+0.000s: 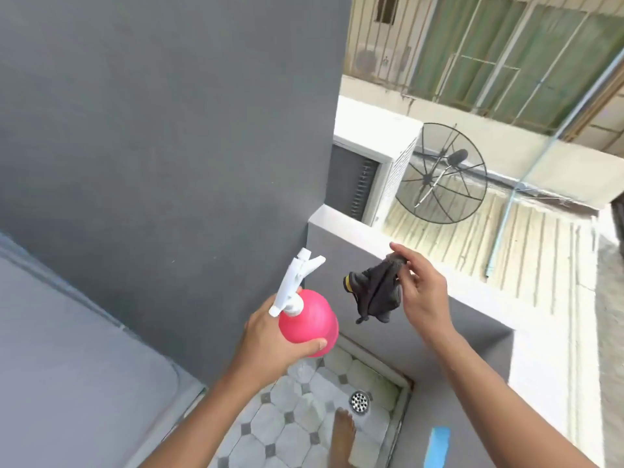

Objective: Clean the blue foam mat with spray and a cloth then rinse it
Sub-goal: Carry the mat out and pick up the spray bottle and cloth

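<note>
Grey wall (152, 130) fills our view; the blue foam mat is mostly unseen, perhaps that blue strip (437, 447) by the low parapet (354, 231). We judge cleaning not yet begun. Our left hand (270, 346) wraps the pink spray bottle (309, 319); our right hand (422, 292) pinches the dark cloth (376, 293). Below, a floor drain (359, 401).

A satellite dish (442, 173) stands beside an air-conditioner unit (374, 170); a floor drain (360, 401) sits in the tiles
</note>
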### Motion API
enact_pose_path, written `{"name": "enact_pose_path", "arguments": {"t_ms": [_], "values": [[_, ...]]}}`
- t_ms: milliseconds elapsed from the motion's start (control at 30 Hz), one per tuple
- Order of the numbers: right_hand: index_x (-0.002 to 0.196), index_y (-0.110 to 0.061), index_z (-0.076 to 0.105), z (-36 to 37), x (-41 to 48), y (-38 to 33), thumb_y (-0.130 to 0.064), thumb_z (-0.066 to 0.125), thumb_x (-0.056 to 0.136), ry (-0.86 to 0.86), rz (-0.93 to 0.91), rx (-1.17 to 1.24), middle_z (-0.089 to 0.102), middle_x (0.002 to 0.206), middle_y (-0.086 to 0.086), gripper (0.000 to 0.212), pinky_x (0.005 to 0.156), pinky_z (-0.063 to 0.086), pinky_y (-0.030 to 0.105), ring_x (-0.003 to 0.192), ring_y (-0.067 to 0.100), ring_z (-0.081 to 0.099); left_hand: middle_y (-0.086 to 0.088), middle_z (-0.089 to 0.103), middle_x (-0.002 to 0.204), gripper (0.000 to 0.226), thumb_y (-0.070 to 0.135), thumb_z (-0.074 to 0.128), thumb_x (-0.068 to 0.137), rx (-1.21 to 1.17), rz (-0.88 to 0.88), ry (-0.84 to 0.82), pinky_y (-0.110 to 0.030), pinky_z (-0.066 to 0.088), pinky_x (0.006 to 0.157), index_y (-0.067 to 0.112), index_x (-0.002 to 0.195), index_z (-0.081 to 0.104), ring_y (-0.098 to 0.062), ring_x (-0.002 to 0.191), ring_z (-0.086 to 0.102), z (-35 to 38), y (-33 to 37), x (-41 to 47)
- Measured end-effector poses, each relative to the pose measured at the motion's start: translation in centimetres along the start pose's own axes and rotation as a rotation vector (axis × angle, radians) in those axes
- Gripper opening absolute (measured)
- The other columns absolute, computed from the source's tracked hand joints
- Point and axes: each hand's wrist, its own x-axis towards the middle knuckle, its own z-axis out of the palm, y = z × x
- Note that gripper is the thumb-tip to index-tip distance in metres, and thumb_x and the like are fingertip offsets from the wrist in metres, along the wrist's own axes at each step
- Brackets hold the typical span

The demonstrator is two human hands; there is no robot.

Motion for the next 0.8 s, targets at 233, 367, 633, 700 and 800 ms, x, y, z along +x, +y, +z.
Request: {"name": "enact_pose_path", "arguments": {"t_ms": [233,367,633,700,800], "values": [[0.11,-0.031,0.072,-8.6,5.9,8.2,0.0,0.056,0.098,0.068,0.2,0.039,0.07,0.108,-0.025,0.037,0.089,0.052,0.024,0.105,0.004,0.065,0.015,0.058,0.123,0.098,0.055,0.095,0.056,0.07,0.027,-0.061,-0.042,0.048,0.106,0.033,0.143,0.055,-0.02,0.122,0.058,10.4,6.4,15.5],[0.115,-0.019,0.073,-11.0,8.3,12.4,0.001,0.056,0.098,0.078,0.276,0.095,0.073,0.11,-0.013,0.031,0.086,0.053,0.025,0.107,0.009,0.066,0.009,0.059,0.116,0.088,0.047,0.097,0.06,0.092,0.034,-0.077,-0.036,0.049,0.096,0.024,0.136,0.059,-0.02,0.114,0.058,14.8,9.0,21.8],[0.11,-0.027,0.072,-14.7,11.7,23.2,0.0,0.05,0.1,0.011,0.553,-0.005,0.072,0.107,-0.006,0.036,0.071,0.055,0.029,0.087,0.019,0.067,-0.001,0.064,0.125,0.095,0.051,0.097,0.058,0.16,0.005,-0.139,-0.045,0.052,0.101,0.019,0.138,0.058,-0.028,0.12,0.061,21.6,10.9,30.4],[0.111,-0.028,0.071,-15.1,11.4,26.0,0.001,0.047,0.1,-0.029,0.636,-0.123,0.07,0.113,-0.005,0.039,0.088,0.056,0.03,0.1,0.017,0.065,0.0,0.065,0.124,0.094,0.053,0.097,0.057,0.189,-0.007,-0.18,-0.047,0.054,0.098,0.02,0.136,0.058,-0.029,0.118,0.062,22.6,10.5,31.5],[0.123,-0.02,0.068,-15.5,11.4,27.9,0.008,0.041,0.094,-0.075,0.733,-0.261,0.065,0.127,0.004,0.048,0.098,0.051,0.029,0.115,0.023,0.062,0.002,0.064,0.124,0.093,0.055,0.096,0.057,0.231,-0.011,-0.223,-0.047,0.055,0.096,0.022,0.135,0.057,-0.028,0.117,0.062,23.4,9.6,32.5]]}}
